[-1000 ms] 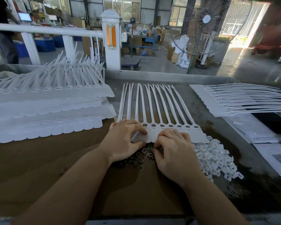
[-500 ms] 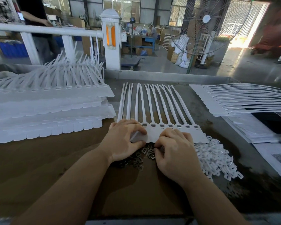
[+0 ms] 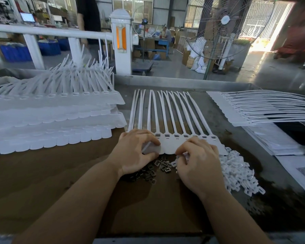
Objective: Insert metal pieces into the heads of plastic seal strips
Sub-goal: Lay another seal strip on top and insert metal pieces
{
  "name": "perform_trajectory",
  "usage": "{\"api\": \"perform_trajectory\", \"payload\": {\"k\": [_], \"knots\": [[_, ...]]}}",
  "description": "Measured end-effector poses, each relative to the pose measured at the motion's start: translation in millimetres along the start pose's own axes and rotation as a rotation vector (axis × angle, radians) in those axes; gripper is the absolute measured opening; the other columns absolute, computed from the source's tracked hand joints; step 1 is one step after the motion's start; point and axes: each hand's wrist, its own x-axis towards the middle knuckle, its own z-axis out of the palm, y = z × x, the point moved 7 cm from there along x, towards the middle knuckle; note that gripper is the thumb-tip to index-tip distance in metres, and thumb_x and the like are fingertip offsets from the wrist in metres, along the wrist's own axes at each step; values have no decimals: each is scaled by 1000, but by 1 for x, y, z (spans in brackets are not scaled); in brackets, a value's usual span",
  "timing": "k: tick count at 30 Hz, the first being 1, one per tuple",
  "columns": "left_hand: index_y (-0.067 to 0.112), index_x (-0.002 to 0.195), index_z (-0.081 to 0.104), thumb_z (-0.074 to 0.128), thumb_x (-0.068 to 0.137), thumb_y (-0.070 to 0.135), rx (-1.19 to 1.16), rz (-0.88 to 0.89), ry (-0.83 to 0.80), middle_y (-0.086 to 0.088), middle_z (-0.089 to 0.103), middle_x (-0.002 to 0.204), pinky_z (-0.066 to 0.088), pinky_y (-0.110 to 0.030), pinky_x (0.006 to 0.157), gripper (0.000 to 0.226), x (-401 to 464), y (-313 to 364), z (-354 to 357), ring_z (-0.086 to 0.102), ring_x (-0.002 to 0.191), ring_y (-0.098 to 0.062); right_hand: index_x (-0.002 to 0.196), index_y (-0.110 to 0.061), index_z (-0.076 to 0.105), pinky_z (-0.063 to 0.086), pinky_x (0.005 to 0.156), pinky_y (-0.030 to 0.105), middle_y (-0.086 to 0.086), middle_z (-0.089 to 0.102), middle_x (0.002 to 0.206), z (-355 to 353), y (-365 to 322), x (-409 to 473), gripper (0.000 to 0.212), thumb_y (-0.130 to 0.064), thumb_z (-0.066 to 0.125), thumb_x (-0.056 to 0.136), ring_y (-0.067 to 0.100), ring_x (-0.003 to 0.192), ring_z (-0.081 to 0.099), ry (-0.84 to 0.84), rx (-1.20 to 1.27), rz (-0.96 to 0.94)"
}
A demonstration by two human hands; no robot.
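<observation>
Progress, judged from the layout only: early-to-mid batch, much left.

A large stack of seal strip sheets [image 3: 51, 124] is seen on the left of the surface [image 3: 42, 182], several layers deep, tails fanned upward. It cannot be told whether these are finished or waiting. A smaller, flatter pile of strip sheets [image 3: 264, 110] is laid at the far right, tails pointing right; status equally unclear.

The sheet in work [image 3: 169, 120] is laid in the middle, tails pointing away, heads in a row at the near edge. Small rectangular slots are visible in the heads between the two hands; whether metal is seated in any is too small to tell.

A heap of white plastic clips [image 3: 239, 175] is piled just right of the right hand. A smaller scatter of dark metal pieces [image 3: 158, 166] lies between the hands, just below the heads.

Left hand [image 3: 136, 152]: pressed flat on the leftmost heads, fingers curled over them, sheet held down. Right hand [image 3: 199, 164]: fingertips pinched narrow at the heads' lower edge; a small piece is probably held, not confirmable.

Plenty of loose metal pieces remain.
</observation>
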Motion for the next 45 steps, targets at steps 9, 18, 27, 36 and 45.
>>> {"api": "perform_trajectory", "payload": {"k": [9, 18, 27, 36, 45], "knots": [[35, 103, 64, 67, 81, 36, -10, 0, -4, 27, 51, 109, 27, -39, 104, 22, 0, 0, 0, 41, 116, 0, 65, -22, 67, 29, 75, 31, -10, 58, 74, 8, -9, -1, 12, -27, 56, 67, 13, 73, 53, -81, -62, -120], [37, 101, 64, 68, 81, 37, -13, 6, 6, 28, 50, 108, 23, -34, 100, 21, -1, 1, -1, 40, 116, -1, 74, -22, 58, 29, 76, 29, -13, 56, 73, 5, -7, 0, 19, -11, 73, 69, 8, 71, 51, -18, 88, -133], [30, 90, 72, 67, 84, 33, 18, 154, 194, 15, 64, 92, 25, -28, 87, 8, -5, 22, -15, 50, 96, -5, 81, -15, 61, 34, 74, 27, -11, 60, 76, 2, -13, 0, 15, -4, 70, 76, 8, 73, 52, 28, 182, -188], [21, 92, 75, 71, 82, 21, -128, 200, 112, 15, 60, 81, 37, -18, 81, 11, -3, 33, -11, 46, 80, 12, 82, -13, 58, 38, 70, 23, -16, 47, 75, 1, -17, 3, 18, 1, 68, 76, 1, 71, 42, 43, 257, -205], [27, 79, 65, 65, 86, 21, -324, -275, 359, 19, 60, 74, 36, -4, 63, 10, -2, -19, -30, 53, 70, 6, 103, -11, 67, 40, 90, 34, 3, 70, 101, 9, -15, 3, 28, -9, 72, 76, 20, 97, 64, 12, 44, -174]]}}
